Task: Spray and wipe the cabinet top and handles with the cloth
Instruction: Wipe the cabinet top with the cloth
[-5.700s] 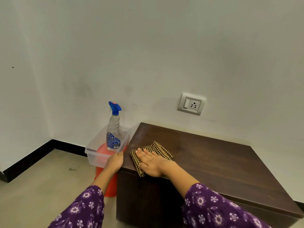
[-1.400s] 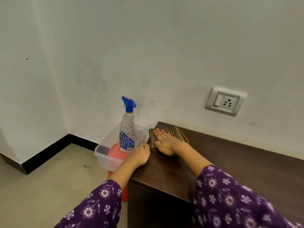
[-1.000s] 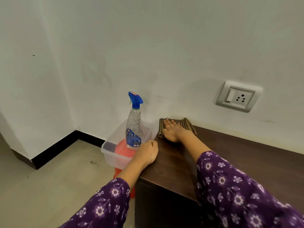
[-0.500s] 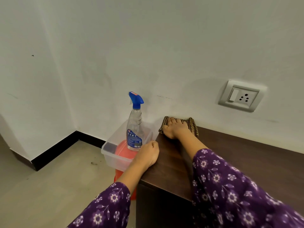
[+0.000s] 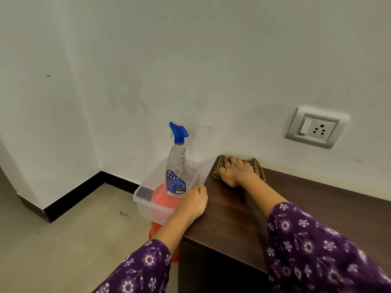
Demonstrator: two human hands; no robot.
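**Cloth pressed into the back corner of the cabinet top**

The checked cloth (image 5: 257, 166), brown and tan, lies bunched at the rear left corner of the dark wooden cabinet top (image 5: 306, 208), close against the wall. The right hand (image 5: 234, 172) rests on it palm down, fingers curled over the folds, pressing it to the wood rather than pinching it. It looks soft and light, likely to crumple and slide easily under a flat palm; gathering a fold in the fingers would be the way to lift it, and a spread hand gives the widest wipe.

The left hand (image 5: 193, 203) sits loosely curled on the cabinet's left edge, holding nothing, apparently as a brace.

Just beside that edge a clear plastic tub (image 5: 146, 205) rests on something orange-red (image 5: 163, 200), and the spray bottle (image 5: 176, 166) with its blue trigger stands upright inside it. A switch and socket plate (image 5: 316, 127) is set in the wall above the cabinet. No handles are in view.
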